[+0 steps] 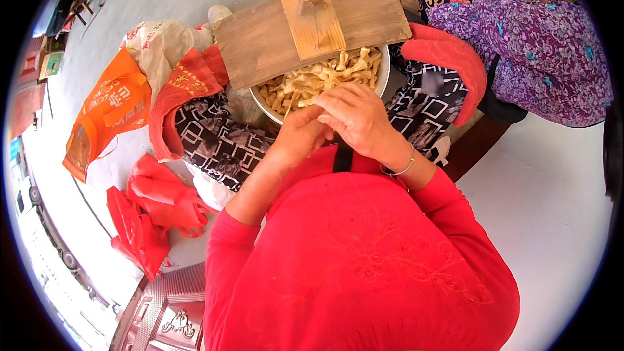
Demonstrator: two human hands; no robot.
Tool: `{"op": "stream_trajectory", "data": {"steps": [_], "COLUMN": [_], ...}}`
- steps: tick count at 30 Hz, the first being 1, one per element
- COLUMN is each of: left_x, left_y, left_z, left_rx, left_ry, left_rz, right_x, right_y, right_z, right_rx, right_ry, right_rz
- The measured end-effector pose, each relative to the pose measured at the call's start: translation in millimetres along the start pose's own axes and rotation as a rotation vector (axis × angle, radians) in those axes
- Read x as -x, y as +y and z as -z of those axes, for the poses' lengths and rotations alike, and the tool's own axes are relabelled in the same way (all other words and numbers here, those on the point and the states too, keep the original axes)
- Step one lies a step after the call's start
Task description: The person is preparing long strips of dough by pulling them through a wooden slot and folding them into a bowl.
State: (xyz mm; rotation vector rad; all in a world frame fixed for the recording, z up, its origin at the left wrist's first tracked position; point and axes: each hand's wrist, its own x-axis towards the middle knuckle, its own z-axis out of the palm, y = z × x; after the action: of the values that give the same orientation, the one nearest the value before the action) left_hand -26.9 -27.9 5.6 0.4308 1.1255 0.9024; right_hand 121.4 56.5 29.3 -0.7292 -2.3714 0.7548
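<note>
My left hand [301, 135] and my right hand [359, 121] meet just above the near rim of a metal basin [385, 77]. The fingers of both are curled and pressed together, the right ones partly over the left. Whatever they pinch is hidden behind the fingers. A bangle circles my right wrist. Many pale yellow knotted strips [311, 83] fill the basin. Over its far side, and across my knees, lies a long wooden board [250, 45]. A smaller lighter plank [318, 36] with a raised wooden block sits on that board.
Red cloths [172, 110] cover both my knees. To the left are an orange bag [114, 107], a whitish sack [166, 42] and red bags [159, 201]. Close on the right sits a person in a purple flowered top [546, 52]. A brown patterned door panel [172, 309] shows at lower left.
</note>
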Motion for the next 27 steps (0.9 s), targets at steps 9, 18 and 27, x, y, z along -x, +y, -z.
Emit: {"op": "stream_trajectory", "data": {"steps": [9, 18, 27], "left_x": [-6.1, -8.2, -30.5], "left_y": [49.0, 55.4, 25.6], "left_z": [3.1, -25.5, -17.9], "left_rx": [-0.979, -0.147, 0.086], "left_ry": [0.062, -0.016, -0.051], "left_rz": [-0.466, -0.434, -0.271], "right_x": [19.8, -20.8, -29.8], "right_y": [13.3, 2.6, 17.5], "right_z": [8.2, 13.5, 12.9], "right_rx": [-0.334, -0.871, 0.071], "right_ry": [-0.351, 0.091, 0.109], "right_rz": [-0.331, -0.482, -0.224]}}
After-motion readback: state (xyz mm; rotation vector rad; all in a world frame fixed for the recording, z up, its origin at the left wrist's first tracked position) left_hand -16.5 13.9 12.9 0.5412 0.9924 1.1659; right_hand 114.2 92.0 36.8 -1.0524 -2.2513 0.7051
